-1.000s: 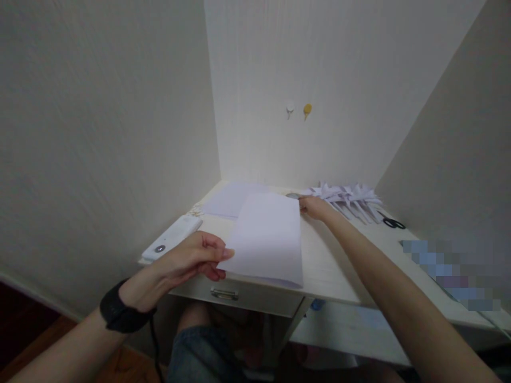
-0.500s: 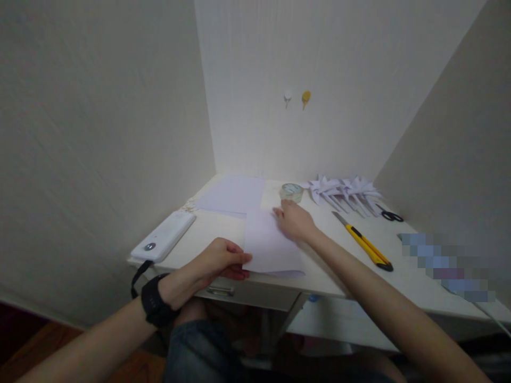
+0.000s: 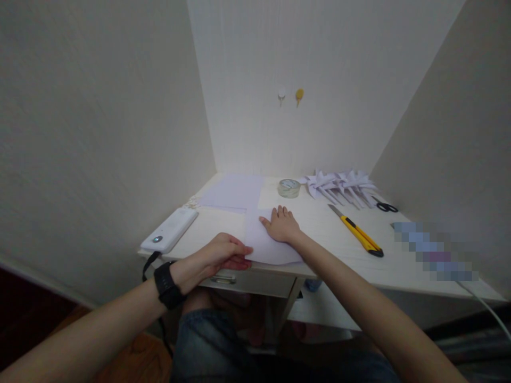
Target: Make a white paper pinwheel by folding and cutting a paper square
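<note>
- Lying at the desk's left edge: a white device [image 3: 169,238], part over the rim, with a dark strap hanging below.
- Gripped the near left corner of the folded sheet [image 3: 268,242] with the left hand [image 3: 215,257], fingers closed on the paper at the front rim of the desk [image 3: 327,266]; black band on that wrist.
- Lay flat near the front edge, that sheet, just right of the device and well short of the flat paper stack [image 3: 233,192] behind it.
- Pressed down on the sheet's upper right part with the right hand [image 3: 281,225], palm flat, fingers spread and straight, gripping nothing.
- Judged best for a clean crease: corner pinned still on the left, flat palm drawn along the fold with even pressure, sheet kept square to the desk edge.
- Stood behind the right hand: a roll of clear tape [image 3: 289,188], apart from the sheet.
- Piled at the back right: folded paper shapes [image 3: 343,183], with black scissors [image 3: 385,206] beside them.
- Lay well right of the sheet: a yellow utility knife [image 3: 357,234], blade end pointing back.
- Left bare desk between hand and knife for sliding rightward; little room at the front, where the sheet met the rim.
</note>
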The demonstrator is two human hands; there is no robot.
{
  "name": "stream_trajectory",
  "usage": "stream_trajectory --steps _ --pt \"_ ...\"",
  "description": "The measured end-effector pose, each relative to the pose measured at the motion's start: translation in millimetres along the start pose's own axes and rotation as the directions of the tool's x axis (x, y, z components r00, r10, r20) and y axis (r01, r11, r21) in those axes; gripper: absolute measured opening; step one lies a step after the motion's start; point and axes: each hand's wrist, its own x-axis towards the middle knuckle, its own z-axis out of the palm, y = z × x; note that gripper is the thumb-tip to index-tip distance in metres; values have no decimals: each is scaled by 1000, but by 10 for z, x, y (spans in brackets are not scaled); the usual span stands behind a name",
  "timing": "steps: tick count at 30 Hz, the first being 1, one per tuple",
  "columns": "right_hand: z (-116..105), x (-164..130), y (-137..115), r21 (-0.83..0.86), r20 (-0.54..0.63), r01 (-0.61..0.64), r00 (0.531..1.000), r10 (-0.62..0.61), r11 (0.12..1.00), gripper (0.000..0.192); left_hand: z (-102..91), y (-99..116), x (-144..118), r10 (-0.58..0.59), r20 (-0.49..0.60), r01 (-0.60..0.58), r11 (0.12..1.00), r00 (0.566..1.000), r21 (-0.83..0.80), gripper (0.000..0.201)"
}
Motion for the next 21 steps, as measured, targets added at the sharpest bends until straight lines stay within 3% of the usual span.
stream_trajectory --steps 13,19,21 --pt "23 -17 44 -16 20 2 1000 -1 1000 89 17 -37 62 -43 15 42 998 999 48 25" --pt "4 -38 23 -22 25 4 1000 -3 1000 87 -92 233 336 64 -29 -63 997 998 44 14" --pt "3 -39 19 -24 30 5 1000 -4 1000 87 -120 336 494 139 -103 -137 990 985 21 12"
